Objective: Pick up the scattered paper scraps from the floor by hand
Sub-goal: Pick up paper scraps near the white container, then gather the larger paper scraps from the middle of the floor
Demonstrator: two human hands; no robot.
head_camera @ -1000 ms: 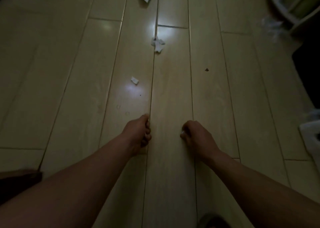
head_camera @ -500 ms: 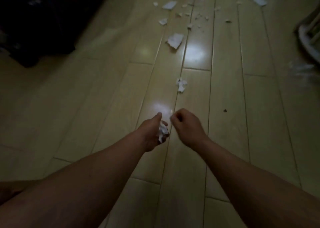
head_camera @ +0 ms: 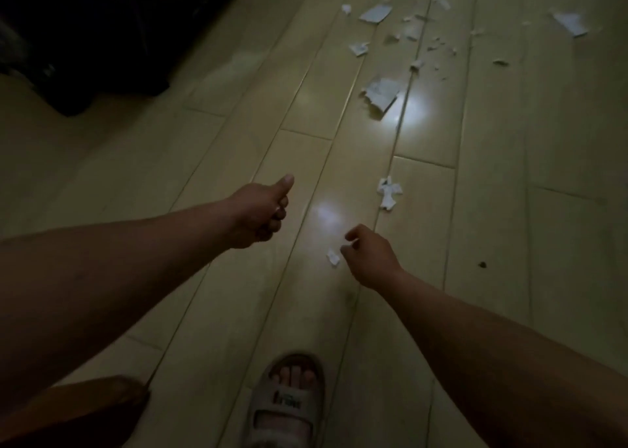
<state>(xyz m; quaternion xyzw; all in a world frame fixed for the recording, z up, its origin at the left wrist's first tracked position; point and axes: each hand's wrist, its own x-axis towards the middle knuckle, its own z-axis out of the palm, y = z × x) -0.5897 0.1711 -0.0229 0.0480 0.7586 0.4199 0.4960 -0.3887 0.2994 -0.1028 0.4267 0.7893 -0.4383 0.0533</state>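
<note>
Ahead, paper scraps [head_camera: 389, 192]; below, sandalled foot [head_camera: 291, 377]

One head-worn wide-angle view, looking forward and down over the pale glossy plank floor [head_camera: 492, 209], a grey slide sandal [head_camera: 285, 410] right at the bottom edge.

We see a floor [head_camera: 238, 124] of long planks that look like pale wood. It is smooth and shiny, and light makes bright white spots on it near the middle of the frame. The paper scraps [head_camera: 380, 95] in the upper right are thin, white and matt, with torn, ragged edges. One crumpled scrap [head_camera: 389, 192] right of the middle is all wrinkled. The slipper [head_camera: 285, 403] at the bottom looks like smooth rubber or plastic, not shiny.
</note>
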